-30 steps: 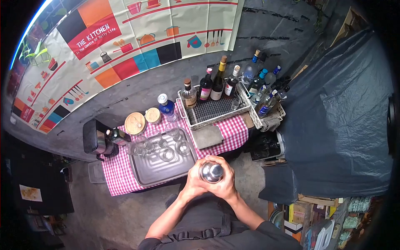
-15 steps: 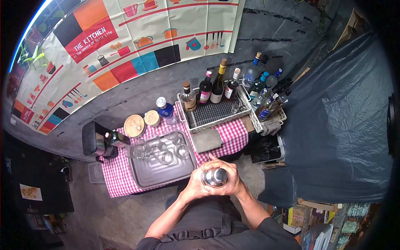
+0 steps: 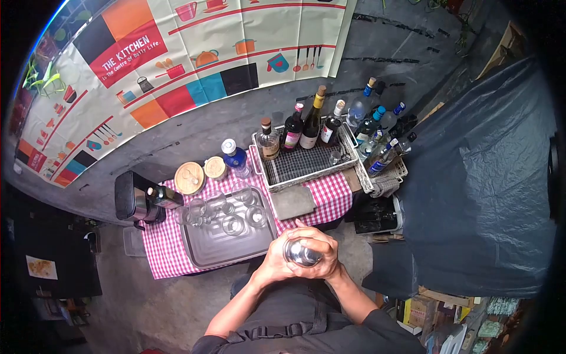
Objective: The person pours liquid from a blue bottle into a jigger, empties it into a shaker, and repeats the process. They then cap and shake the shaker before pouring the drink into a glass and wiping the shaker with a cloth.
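Observation:
A shiny metal shaker (image 3: 302, 252) is held in front of my chest, its rounded top facing the camera. My left hand (image 3: 277, 259) wraps round its left side and my right hand (image 3: 325, 251) round its right side, with fingers across the top edge. The lower part of the shaker is hidden by my hands. Beyond them on the checked cloth, a grey tray (image 3: 203, 253) holds several clear glasses (image 3: 233, 224). A folded grey cloth (image 3: 293, 203) lies to the right of the tray.
A white wire basket (image 3: 283, 184) holds several bottles (image 3: 312, 121), and a second basket (image 3: 398, 177) stands to its right with more. A blue bottle (image 3: 235, 156), wooden-lidded jars (image 3: 190, 178) and a black appliance (image 3: 131, 197) stand at the back left. Dark sheeting (image 3: 471, 194) hangs at the right.
The shaker has tilted slightly between my hands, and the fingers of my right hand reach further over its top. The view has shifted a little.

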### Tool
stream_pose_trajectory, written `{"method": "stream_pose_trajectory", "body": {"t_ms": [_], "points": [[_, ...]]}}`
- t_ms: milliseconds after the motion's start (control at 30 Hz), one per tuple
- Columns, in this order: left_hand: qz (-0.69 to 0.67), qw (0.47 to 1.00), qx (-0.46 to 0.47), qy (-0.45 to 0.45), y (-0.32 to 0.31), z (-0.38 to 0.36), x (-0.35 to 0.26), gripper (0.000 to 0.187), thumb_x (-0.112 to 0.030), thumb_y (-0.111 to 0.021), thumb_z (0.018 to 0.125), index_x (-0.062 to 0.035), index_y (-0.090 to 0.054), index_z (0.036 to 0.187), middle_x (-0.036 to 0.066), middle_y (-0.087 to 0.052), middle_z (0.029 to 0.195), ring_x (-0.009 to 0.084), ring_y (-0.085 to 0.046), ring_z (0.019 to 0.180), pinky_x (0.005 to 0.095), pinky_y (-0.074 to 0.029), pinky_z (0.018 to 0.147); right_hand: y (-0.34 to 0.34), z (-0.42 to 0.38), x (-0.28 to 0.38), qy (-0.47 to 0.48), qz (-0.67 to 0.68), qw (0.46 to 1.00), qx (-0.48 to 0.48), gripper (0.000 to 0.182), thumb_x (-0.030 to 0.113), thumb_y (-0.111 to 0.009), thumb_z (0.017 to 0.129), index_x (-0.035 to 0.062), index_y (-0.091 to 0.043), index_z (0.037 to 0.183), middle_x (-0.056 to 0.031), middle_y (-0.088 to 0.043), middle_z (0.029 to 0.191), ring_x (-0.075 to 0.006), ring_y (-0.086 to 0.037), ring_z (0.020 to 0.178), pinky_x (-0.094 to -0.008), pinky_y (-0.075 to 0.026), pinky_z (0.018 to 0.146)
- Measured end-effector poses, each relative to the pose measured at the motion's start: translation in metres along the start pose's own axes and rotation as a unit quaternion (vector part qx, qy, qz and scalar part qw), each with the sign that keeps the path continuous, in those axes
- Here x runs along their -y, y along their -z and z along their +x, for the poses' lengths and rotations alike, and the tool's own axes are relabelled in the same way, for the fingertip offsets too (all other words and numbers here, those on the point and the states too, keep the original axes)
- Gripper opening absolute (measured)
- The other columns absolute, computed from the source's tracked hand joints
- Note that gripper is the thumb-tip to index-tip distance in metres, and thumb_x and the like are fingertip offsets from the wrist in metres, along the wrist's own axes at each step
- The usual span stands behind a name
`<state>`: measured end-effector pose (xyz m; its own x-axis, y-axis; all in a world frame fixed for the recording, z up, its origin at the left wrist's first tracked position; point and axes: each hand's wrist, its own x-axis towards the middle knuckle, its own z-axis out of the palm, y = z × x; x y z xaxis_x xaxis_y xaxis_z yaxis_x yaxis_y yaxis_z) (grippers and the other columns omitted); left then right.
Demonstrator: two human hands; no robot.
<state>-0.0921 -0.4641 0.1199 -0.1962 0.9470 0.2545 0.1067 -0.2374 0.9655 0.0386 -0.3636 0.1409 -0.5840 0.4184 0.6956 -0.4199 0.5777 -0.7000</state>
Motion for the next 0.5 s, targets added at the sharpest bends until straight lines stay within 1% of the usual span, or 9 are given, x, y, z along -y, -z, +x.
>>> {"method": "stream_pose_trajectory", "body": {"t_ms": [133,200,233,267,333,367,400,467,500], "points": [[-0.015,0.999,0.005,0.038,0.000,0.000,0.004,0.073,-0.024,-0.092,0.071,-0.0010,-0.055,0.128,0.012,-0.062,0.118,0.0247,-0.065,0.111,0.0381,-0.052,0.098,0.002,0.002,-0.003,-0.006,0.025,1.000,-0.006,0.069,0.023,-0.088,0.080,0.0102,-0.048,0.135,-0.0223,-0.068,0.116,-0.0360,-0.071,0.110,-0.0561,-0.050,0.108],[-0.092,0.992,-0.010,0.086,-0.002,0.000,0.010,0.080,-0.019,-0.097,0.065,-0.0025,-0.055,0.130,0.010,-0.062,0.119,0.0241,-0.065,0.112,0.0374,-0.051,0.101,0.002,-0.001,-0.002,-0.120,0.080,0.987,-0.071,0.065,0.021,-0.084,0.084,0.0052,-0.045,0.134,-0.0222,-0.068,0.115,-0.0339,-0.071,0.107,-0.0521,-0.053,0.104],[-0.089,0.992,-0.036,0.085,-0.004,-0.002,0.017,0.088,-0.018,-0.099,0.058,-0.0027,-0.055,0.133,0.010,-0.068,0.119,0.0207,-0.066,0.111,0.0372,-0.054,0.099,-0.005,0.002,-0.001,-0.161,0.163,0.962,-0.152,0.063,0.020,-0.081,0.086,0.0017,-0.043,0.132,-0.0226,-0.067,0.115,-0.0319,-0.071,0.105,-0.0489,-0.055,0.100],[-0.090,0.992,-0.037,0.085,-0.003,-0.004,0.022,0.088,-0.018,-0.099,0.058,-0.0027,-0.055,0.133,0.010,-0.068,0.119,0.0207,-0.066,0.111,0.0372,-0.054,0.099,-0.001,0.004,-0.007,-0.179,0.217,0.943,-0.177,0.059,0.019,-0.077,0.090,0.0031,-0.043,0.135,-0.0219,-0.066,0.116,-0.0323,-0.071,0.105,-0.0476,-0.056,0.099],[-0.015,0.997,-0.046,0.060,0.006,-0.007,0.025,0.086,-0.015,-0.099,0.059,-0.0037,-0.055,0.133,0.009,-0.068,0.119,0.0196,-0.067,0.110,0.0362,-0.054,0.098,0.013,0.000,-0.022,-0.306,0.316,0.862,-0.253,0.053,0.020,-0.072,0.096,0.0047,-0.042,0.138,-0.0204,-0.066,0.116,-0.0341,-0.071,0.106,-0.0497,-0.059,0.096],[0.017,0.996,-0.059,0.062,0.009,-0.011,0.027,0.083,-0.015,-0.099,0.061,-0.0041,-0.056,0.131,0.009,-0.069,0.118,0.0189,-0.068,0.107,0.0357,-0.054,0.096,0.023,-0.012,-0.040,-0.390,0.336,0.808,-0.288,0.050,0.025,-0.065,0.102,0.0064,-0.039,0.141,-0.0193,-0.065,0.118,-0.0367,-0.073,0.101,-0.0532,-0.062,0.090],[0.015,0.996,-0.057,0.062,0.012,-0.016,0.031,0.083,-0.015,-0.099,0.061,-0.0041,-0.056,0.131,0.009,-0.069,0.118,0.0189,-0.068,0.107,0.0357,-0.054,0.096,0.031,-0.020,-0.058,-0.445,0.340,0.766,-0.315,0.045,0.039,-0.060,0.104,0.0068,-0.049,0.134,-0.0189,-0.068,0.110,-0.0373,-0.074,0.095,-0.0568,-0.063,0.085],[0.017,0.992,-0.066,0.105,0.020,-0.028,0.039,0.088,-0.015,-0.101,0.059,-0.0042,-0.054,0.134,0.007,-0.064,0.121,0.0184,-0.064,0.112,0.0358,-0.051,0.100,0.054,-0.064,-0.113,-0.534,0.431,0.659,-0.308,0.044,0.050,-0.055,0.104,0.0090,-0.061,0.119,-0.0153,-0.071,0.099,-0.0364,-0.075,0.094,-0.0614,-0.061,0.086],[0.045,0.992,-0.070,0.092,0.023,-0.033,0.040,0.087,-0.014,-0.100,0.059,-0.0038,-0.055,0.132,0.007,-0.065,0.119,0.0186,-0.065,0.109,0.0363,-0.052,0.098,0.054,-0.067,-0.122,-0.581,0.386,0.633,-0.337,0.047,0.057,-0.056,0.100,0.0119,-0.067,0.106,-0.0115,-0.072,0.091,-0.0324,-0.074,0.092,-0.0575,-0.061,0.076]]}}
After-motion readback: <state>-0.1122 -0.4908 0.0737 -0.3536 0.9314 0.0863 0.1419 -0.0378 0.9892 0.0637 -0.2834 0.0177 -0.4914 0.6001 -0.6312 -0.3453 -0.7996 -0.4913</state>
